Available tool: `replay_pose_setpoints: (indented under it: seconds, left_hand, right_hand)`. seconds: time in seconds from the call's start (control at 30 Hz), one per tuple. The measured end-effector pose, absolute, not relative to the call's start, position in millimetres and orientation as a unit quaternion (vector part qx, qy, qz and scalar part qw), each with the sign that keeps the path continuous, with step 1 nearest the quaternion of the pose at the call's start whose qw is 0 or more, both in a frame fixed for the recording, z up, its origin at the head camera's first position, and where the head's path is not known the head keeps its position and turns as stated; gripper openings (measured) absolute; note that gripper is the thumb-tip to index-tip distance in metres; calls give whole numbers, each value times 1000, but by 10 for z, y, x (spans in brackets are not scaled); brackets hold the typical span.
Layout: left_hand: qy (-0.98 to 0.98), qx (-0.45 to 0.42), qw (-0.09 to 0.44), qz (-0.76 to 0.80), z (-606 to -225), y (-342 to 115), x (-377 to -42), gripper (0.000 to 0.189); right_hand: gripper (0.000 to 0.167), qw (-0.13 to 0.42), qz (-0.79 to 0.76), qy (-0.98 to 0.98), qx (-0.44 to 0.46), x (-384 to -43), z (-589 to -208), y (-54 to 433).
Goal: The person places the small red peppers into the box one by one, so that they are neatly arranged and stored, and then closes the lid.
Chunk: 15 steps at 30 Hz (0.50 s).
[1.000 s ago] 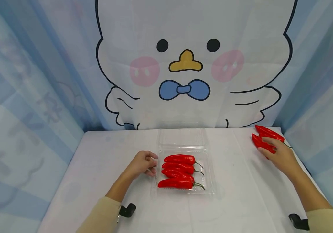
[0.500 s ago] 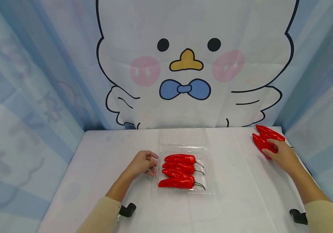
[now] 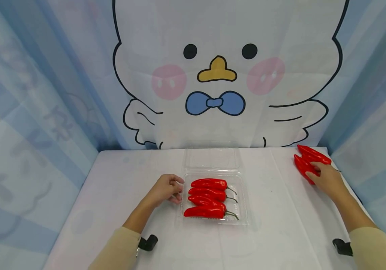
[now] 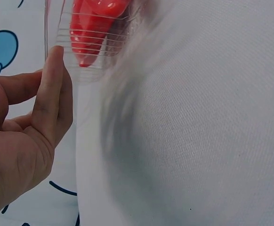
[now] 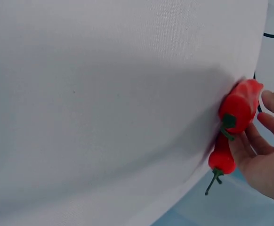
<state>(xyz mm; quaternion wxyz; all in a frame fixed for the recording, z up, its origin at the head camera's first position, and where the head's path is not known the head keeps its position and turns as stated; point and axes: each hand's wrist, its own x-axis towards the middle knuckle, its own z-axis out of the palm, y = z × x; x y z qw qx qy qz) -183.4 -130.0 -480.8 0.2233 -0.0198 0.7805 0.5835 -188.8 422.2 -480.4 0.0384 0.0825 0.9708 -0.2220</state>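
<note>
My left hand (image 3: 166, 190) rests beside the left wall of an open clear plastic box (image 3: 243, 210). In the left wrist view, a straight fingertip of this hand (image 4: 38, 113) touches the ribbed clear wall. Several red chili peppers (image 3: 204, 213) with green stems lie side by side in the box. At the table's far right corner, my right hand (image 3: 329, 180) pinches the nearer of two red chili peppers (image 3: 303, 168) between thumb and fingers. The other red chili pepper (image 5: 221, 157) lies right beside it, its stem showing in the right wrist view.
The box's clear lid (image 3: 211, 159) lies folded back towards the curtain. A white cloth (image 3: 274, 240) covers the table. A cartoon-printed curtain (image 3: 213, 131) hangs right behind the far edge, with blue curtains (image 3: 375, 150) on both sides.
My right hand has shifted a little to the right along the nearer chili pepper, uncovering more of its tip side. My left hand and the box have stayed put.
</note>
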Motion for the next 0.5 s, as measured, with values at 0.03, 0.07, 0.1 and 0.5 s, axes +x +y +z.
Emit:
replay_pose_setpoints:
  seconds: [0.03, 0.07, 0.1, 0.5]
  left_hand:
    - [780, -19, 223, 584, -4808, -1297, -1836, 23]
    - [780, -19, 223, 584, -4807, -1295, -1836, 23]
    - [781, -18, 223, 583, -4805, -1292, -1835, 23]
    - [786, -18, 226, 576, -4780, -1295, -1821, 24]
  right_hand:
    - [73, 38, -222, 971, 84, -1889, -4808, 4215]
    - [72, 37, -220, 971, 85, -1889, -4812, 4208]
    - [72, 36, -220, 971, 85, -1887, -4815, 4201]
    - [73, 42, -220, 968, 111, -1901, -4836, 4136]
